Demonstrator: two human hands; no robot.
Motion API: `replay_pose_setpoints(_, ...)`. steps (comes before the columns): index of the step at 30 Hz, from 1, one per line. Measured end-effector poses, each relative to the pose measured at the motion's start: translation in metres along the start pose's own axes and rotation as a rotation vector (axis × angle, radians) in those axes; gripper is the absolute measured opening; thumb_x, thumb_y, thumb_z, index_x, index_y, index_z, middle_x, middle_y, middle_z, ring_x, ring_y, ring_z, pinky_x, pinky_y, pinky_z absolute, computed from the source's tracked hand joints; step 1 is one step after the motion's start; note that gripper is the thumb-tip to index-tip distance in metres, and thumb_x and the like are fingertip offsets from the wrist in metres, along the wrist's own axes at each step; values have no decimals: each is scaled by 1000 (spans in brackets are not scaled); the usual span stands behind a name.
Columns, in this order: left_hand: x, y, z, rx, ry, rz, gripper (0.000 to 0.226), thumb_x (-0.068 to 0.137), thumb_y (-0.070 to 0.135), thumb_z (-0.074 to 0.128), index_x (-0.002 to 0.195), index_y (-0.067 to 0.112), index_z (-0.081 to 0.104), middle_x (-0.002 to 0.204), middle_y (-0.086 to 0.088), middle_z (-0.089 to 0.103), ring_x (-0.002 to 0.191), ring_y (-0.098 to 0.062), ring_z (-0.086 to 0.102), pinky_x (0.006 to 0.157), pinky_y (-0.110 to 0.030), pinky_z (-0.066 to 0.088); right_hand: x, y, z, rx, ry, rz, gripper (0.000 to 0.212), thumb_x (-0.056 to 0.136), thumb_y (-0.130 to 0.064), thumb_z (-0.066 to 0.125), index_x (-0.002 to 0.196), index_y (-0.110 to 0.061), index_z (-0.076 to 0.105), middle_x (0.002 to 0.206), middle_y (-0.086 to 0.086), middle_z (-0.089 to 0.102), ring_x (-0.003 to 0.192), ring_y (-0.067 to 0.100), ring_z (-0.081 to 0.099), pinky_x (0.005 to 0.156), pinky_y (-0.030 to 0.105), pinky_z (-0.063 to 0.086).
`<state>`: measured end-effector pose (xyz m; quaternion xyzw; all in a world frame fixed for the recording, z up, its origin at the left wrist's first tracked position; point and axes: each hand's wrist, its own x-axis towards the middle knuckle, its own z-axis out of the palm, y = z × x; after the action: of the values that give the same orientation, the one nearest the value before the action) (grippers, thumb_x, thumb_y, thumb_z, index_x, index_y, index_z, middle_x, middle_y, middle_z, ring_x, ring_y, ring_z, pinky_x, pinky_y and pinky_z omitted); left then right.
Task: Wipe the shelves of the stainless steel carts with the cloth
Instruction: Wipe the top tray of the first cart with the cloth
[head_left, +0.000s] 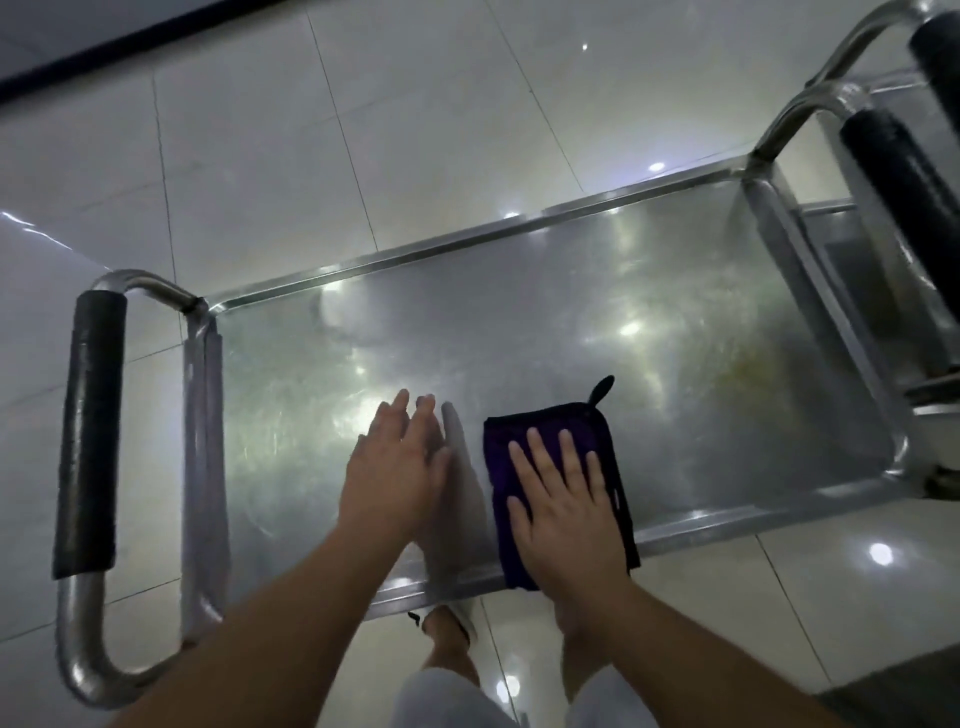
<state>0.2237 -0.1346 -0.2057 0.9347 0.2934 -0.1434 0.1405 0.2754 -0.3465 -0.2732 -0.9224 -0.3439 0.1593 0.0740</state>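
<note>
A stainless steel cart lies below me, and its top shelf (649, 332) is a shiny tray with a raised rim. A folded dark purple cloth (545, 428) with a small black hanging loop rests on the shelf near the front edge. My right hand (563, 499) presses flat on the cloth, fingers spread. My left hand (397, 462) hovers just left of the cloth over the bare steel, fingers together and holding nothing.
A black-padded push handle (88, 431) sticks out at the cart's left end. A second cart (852, 244) with black-padded handles (914, 218) butts against the right end. Glossy white floor tiles (363, 130) surround the carts. My legs and a shoe (449, 623) show below the front edge.
</note>
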Motion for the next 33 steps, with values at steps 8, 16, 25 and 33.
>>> replay_pose_setpoints(8, 49, 41, 36, -83, 156, -89, 60, 109, 44, 30, 165, 28, 16, 175, -3, 7, 161, -22, 1, 130, -45, 4, 2, 9, 2, 23, -6, -35, 69, 104, -49, 36, 167, -27, 17, 174, 0, 10, 161, 28, 5, 126, 54, 10)
replay_pose_setpoints(16, 61, 42, 68, -142, 270, -188, 59, 107, 40, 31, 164, 31, 20, 173, 1, 15, 160, -17, 5, 130, -47, 6, 2, 69, -17, -19, -53, -117, 69, 104, -54, 38, 166, -35, 14, 174, -7, 8, 161, 22, 1, 128, 50, 5)
replay_pose_setpoints(25, 66, 43, 71, -98, 258, -204, 63, 104, 45, 24, 164, 31, 18, 174, 1, 13, 161, -16, 3, 130, -45, 3, 23, 265, -84, -160, -38, 181, 68, 101, -54, 27, 164, -33, 15, 172, 0, 21, 159, 24, 8, 128, 50, 7)
replay_pose_setpoints(33, 70, 41, 75, -53, 250, -200, 64, 103, 43, 25, 165, 28, 17, 174, 0, 11, 161, -17, 2, 130, -46, 2, 81, 242, -88, -48, 87, 550, 71, 103, -53, 18, 167, -23, 11, 175, 4, 6, 160, 33, 2, 129, 54, 5)
